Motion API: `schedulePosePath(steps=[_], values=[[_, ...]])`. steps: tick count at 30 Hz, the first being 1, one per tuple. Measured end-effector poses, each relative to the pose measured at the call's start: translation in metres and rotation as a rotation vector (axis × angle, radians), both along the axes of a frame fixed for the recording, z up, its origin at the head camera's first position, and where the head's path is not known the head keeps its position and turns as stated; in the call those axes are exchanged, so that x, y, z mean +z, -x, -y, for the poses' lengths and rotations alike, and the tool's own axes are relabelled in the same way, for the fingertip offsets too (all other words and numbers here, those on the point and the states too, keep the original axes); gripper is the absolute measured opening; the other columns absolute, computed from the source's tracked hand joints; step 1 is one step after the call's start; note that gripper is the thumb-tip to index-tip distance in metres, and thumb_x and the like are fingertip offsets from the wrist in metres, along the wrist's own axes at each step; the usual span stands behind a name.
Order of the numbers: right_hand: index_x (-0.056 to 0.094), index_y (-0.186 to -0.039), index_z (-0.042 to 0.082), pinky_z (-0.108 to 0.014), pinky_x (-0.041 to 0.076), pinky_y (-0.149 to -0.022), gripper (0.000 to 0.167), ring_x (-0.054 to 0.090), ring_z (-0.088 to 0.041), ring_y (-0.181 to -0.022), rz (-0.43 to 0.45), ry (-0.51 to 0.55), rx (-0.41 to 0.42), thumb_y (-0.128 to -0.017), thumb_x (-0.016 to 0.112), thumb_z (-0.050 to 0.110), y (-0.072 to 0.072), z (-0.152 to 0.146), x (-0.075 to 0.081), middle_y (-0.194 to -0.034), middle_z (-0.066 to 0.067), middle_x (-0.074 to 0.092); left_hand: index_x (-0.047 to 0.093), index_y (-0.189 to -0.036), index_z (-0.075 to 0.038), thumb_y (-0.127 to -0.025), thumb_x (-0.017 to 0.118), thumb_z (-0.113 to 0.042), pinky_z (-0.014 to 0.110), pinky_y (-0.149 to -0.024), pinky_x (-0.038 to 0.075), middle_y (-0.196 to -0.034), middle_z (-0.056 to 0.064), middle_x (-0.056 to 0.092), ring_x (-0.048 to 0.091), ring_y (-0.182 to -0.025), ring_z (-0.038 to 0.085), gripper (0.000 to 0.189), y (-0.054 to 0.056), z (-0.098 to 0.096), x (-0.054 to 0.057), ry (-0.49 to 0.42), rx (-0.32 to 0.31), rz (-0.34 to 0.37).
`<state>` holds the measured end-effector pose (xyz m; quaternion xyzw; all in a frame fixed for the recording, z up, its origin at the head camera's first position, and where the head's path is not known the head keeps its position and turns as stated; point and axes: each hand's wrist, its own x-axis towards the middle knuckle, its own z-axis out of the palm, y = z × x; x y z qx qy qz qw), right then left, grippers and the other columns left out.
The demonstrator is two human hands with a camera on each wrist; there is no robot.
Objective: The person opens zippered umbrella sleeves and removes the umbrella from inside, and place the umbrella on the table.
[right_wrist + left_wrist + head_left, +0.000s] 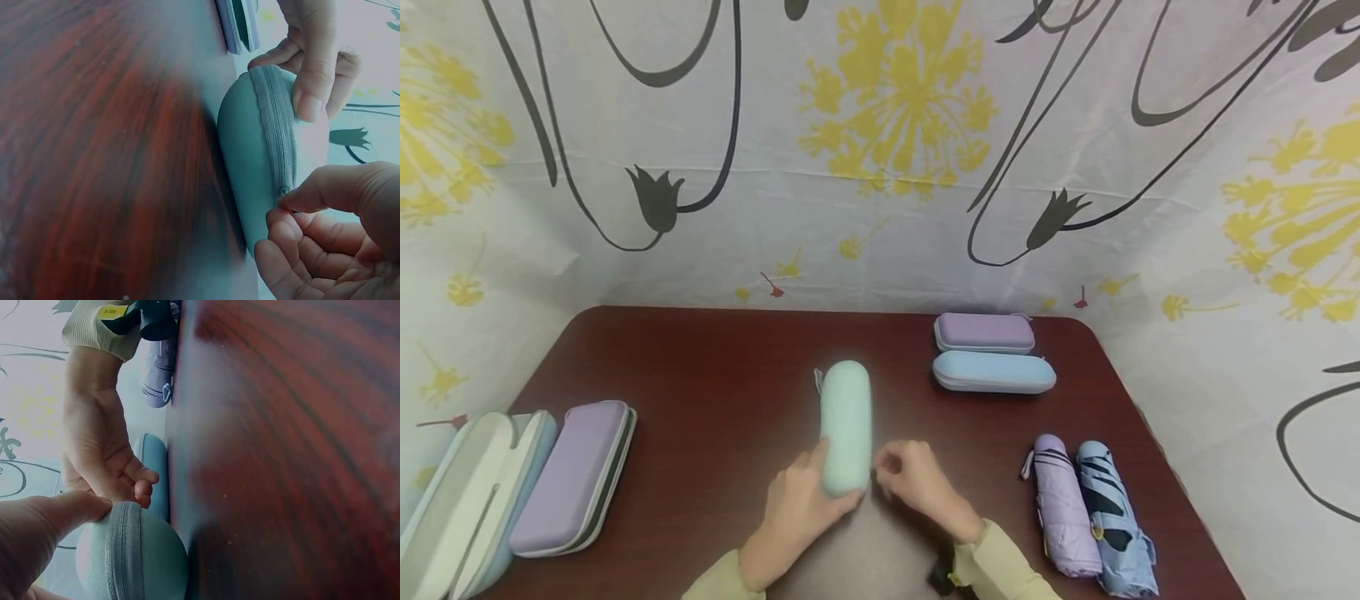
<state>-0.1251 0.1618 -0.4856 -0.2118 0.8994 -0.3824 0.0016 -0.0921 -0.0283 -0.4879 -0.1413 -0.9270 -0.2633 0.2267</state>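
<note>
A mint green zip case (847, 417) lies lengthwise on the dark red table, with a loop at its far left. My left hand (797, 496) grips its near end, thumb on the near right and fingers along the left side. At the case's right side is my right hand (917, 479). Seen from the right wrist, the thumb and index finger of this hand pinch the small pull at the zipper slider (284, 190). The grey zipper (275, 119) runs meshed from there toward the left hand. Most of the pull is hidden by the fingertips.
On the left, an open light blue case (482, 500) with a pale interior lies beside a purple case (572, 475). Back right are another purple case (985, 332) and a blue case (992, 372). Two folded umbrellas, purple (1063, 508) and blue (1112, 517), lie near right.
</note>
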Motion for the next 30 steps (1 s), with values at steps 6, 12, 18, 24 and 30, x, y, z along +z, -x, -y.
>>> schedulePosePath(steps=[6,12,18,24,30], values=[[0.065,-0.073,0.008,-0.019,0.046,-0.054,0.012,0.054,-0.002,-0.057,-0.028,-0.033,-0.027,-0.071,0.064,-0.004,-0.003,0.0,0.004,-0.062,0.003,0.06,0.057,-0.111,0.006,-0.055,0.083,-0.038,0.031,-0.04,0.043,-0.071,0.013,0.062,0.058,-0.052,0.023,0.075,0.0,-0.005,0.002,0.017,0.003,-0.019],[0.065,-0.072,0.009,-0.018,0.045,-0.053,0.011,0.052,-0.001,-0.057,-0.026,-0.057,-0.004,-0.07,0.065,-0.003,-0.006,-0.003,0.007,-0.063,0.003,0.06,0.056,-0.112,0.007,-0.055,0.083,-0.038,0.029,-0.039,0.041,-0.069,0.012,0.061,0.056,-0.049,0.021,0.077,0.001,-0.009,0.001,0.033,0.012,-0.013],[0.066,-0.074,0.007,-0.018,0.047,-0.056,0.012,0.054,-0.001,-0.06,-0.016,-0.038,0.051,-0.073,0.065,-0.005,-0.004,-0.009,0.005,-0.065,0.002,0.061,0.058,-0.11,0.006,-0.06,0.082,-0.045,0.023,-0.037,0.037,-0.068,0.01,0.061,0.053,-0.048,0.015,0.075,0.005,-0.003,0.011,0.113,-0.043,0.079],[0.066,-0.076,0.006,-0.019,0.047,-0.055,0.012,0.053,-0.001,-0.056,0.014,-0.018,0.066,-0.075,0.064,-0.006,-0.001,-0.011,0.004,-0.063,0.003,0.06,0.061,-0.108,0.001,-0.068,0.079,-0.036,0.03,-0.058,0.05,-0.089,0.009,0.064,0.06,-0.072,0.017,0.058,0.049,0.035,0.039,0.217,-0.36,0.31],[0.066,-0.076,0.006,-0.019,0.047,-0.055,0.011,0.052,-0.001,-0.058,0.009,-0.037,0.059,-0.075,0.065,-0.005,-0.002,-0.01,0.003,-0.064,0.003,0.059,0.055,-0.124,0.0,-0.07,0.076,-0.009,0.037,-0.08,0.05,-0.116,0.013,0.057,0.056,-0.102,0.025,0.058,0.119,0.054,0.057,0.299,-0.597,0.326]])
